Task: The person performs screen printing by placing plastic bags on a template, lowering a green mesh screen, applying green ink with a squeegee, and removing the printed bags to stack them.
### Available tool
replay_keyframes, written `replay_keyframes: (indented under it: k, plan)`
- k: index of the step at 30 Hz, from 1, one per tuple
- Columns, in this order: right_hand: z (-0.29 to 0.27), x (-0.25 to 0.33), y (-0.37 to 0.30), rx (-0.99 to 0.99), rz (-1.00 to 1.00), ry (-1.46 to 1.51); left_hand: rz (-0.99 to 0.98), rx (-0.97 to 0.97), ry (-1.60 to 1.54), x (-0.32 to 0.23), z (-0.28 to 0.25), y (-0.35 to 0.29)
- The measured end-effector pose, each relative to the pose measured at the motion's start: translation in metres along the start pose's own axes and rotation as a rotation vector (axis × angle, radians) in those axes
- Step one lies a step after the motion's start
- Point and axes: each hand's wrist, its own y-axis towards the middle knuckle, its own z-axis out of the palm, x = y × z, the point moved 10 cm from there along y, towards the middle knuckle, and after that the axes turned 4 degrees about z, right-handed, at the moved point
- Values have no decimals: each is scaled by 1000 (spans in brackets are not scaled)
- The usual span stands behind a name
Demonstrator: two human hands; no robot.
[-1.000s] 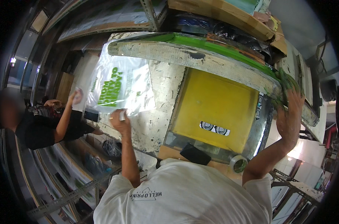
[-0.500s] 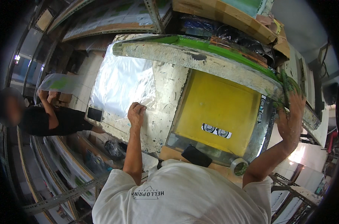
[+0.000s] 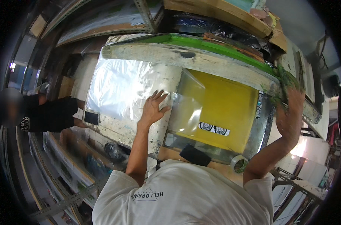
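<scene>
My left hand, fingers spread, is over the table beside a clear plastic sheet. That sheet partly covers a yellow panel, which carries two black-and-white printed strips. Farther left, a stack of shiny clear plastic sheets lies on the paint-spattered table. On the right, my right hand is closed around the green-smeared end of a raised screen-printing frame; its fingertips are partly hidden in green ink. The frame's long, worn edge runs across the far side.
A phone sits at the table's left corner. Near my body are a black object and a tape roll. Another person stands at the left beside racks. A cardboard box is behind the frame.
My left hand has moved right and its fingers have spread. A clear sheet now overlaps the yellow panel's left part. My right hand stays at the frame. The other person has turned and lowered their arms.
</scene>
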Motion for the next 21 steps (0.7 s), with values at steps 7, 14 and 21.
replay_keyframes:
  k: [7, 14, 21]
  plan:
    - [-6, 9, 7, 15, 3, 19, 218, 76, 210, -15, 74, 37]
    - [-11, 13, 12, -39, -81, 45, 497, 211, 176, -101, 135, 101]
    - [-17, 20, 16, -84, -113, 73, 588, 307, 156, -145, 170, 110]
